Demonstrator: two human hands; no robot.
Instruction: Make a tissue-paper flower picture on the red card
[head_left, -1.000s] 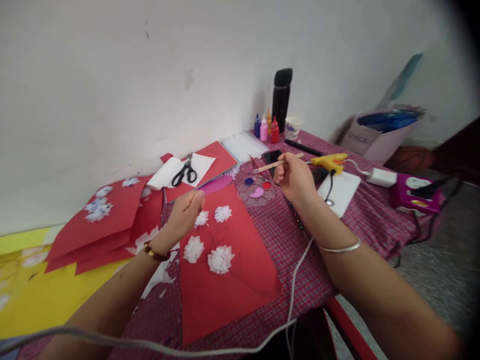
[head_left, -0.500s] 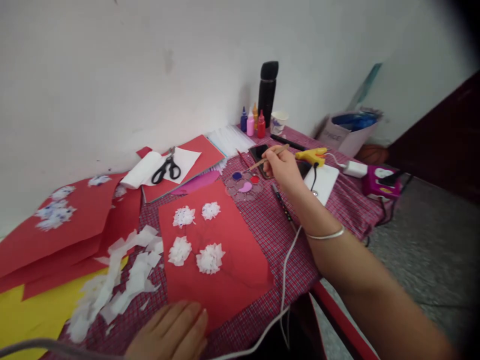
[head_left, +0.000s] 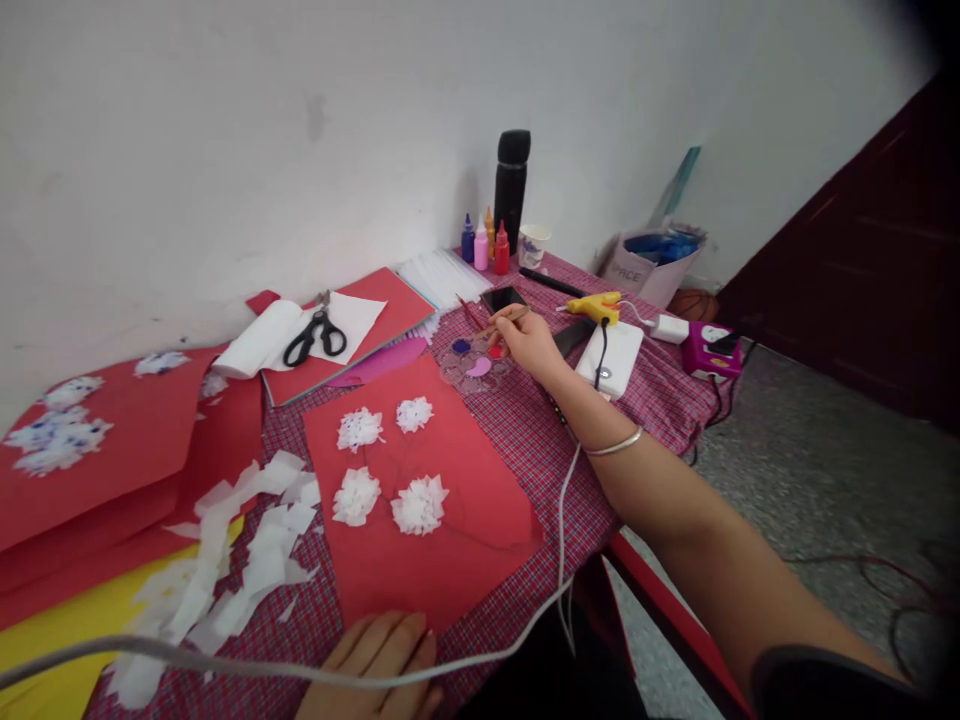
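Note:
My right hand [head_left: 527, 342] grips a thin paintbrush [head_left: 491, 330], its tip down by the clear flower-shaped paint palette [head_left: 480, 385]. Blue, red and pink paint sit in the palette's wells. My left hand [head_left: 379, 660] lies flat on the lower edge of a red paper sheet [head_left: 420, 590], fingers stretched out and partly behind a white cable [head_left: 247, 662]. Several white crumpled-paper flowers [head_left: 418, 505] are on this sheet among faint drawn lines; the upper left one has a few bluish specks.
Torn white paper strips [head_left: 262, 555] and a red sheet with blue-dabbed flowers [head_left: 142, 440] lie at left. Behind are black scissors [head_left: 315, 335], paint bottles [head_left: 481, 247], a black flask [head_left: 512, 185] and a paper cup [head_left: 534, 245]. A yellow glue gun [head_left: 596, 306] is beyond my right wrist.
The view has shifted to the right. My right hand has brought the brush lower and closer over the palette. My left hand still rests on the red sheet's near edge.

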